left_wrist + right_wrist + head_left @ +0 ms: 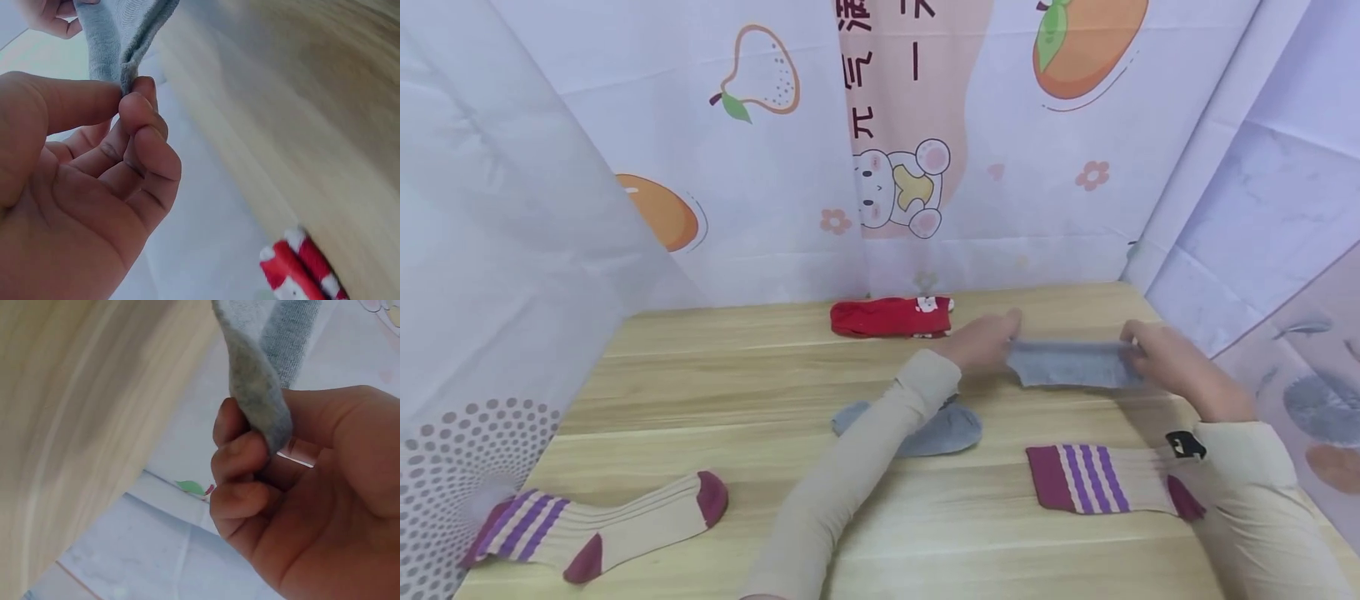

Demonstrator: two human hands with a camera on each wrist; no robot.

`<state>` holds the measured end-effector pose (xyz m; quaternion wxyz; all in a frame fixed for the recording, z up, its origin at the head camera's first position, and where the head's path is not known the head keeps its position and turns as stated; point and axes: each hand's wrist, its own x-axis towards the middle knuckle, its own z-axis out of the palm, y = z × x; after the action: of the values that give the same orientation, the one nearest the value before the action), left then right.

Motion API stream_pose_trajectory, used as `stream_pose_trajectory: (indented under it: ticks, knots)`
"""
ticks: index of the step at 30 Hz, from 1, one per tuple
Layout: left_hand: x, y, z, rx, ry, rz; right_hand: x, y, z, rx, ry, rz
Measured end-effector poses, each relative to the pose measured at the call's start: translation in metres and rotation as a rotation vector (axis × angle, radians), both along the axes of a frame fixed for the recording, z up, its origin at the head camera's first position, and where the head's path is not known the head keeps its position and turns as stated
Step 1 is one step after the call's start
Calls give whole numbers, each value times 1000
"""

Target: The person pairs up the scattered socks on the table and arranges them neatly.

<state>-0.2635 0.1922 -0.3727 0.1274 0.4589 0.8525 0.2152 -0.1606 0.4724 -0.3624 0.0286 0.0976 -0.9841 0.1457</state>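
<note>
A pale bench (925, 533) with streaky wood grain fills the lower view. A flat grey-blue fabric sock (951, 433) lies on it, partly hidden under the beige left sleeve (868, 467). Beyond that sock and to its right, a second sock of thin grey-blue knit (1071, 364) is stretched level above the bench. The left hand (981, 340) has its grip pinching one end between thumb and fingertips; the right hand (1183, 371) pinches the other the same way.

Straight beyond the flat sock lies a narrow red sock with white patches (880, 318). To its right and slightly nearer is a cream ribbed sock with purple stripes and maroon ends (1120, 479); well to its left, also nearer, is a matching cream sock (640, 521).

Behind it all, a white cloth backdrop (790, 167) printed with fruit, dark characters and a cartoon animal rises past the bench's far edge. Similar hangings flank both sides, the left one (490, 275) grey-dotted low down.
</note>
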Motion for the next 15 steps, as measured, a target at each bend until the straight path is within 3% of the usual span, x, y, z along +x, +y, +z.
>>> stream_pose_trajectory:
  ticks: [8,15]
  knots:
    - [5,-15,11,4,33,-5,4,-12,13,-3,4,-2]
    - [10,-36,16,12,-29,26,6,-28,20,-21,96,33]
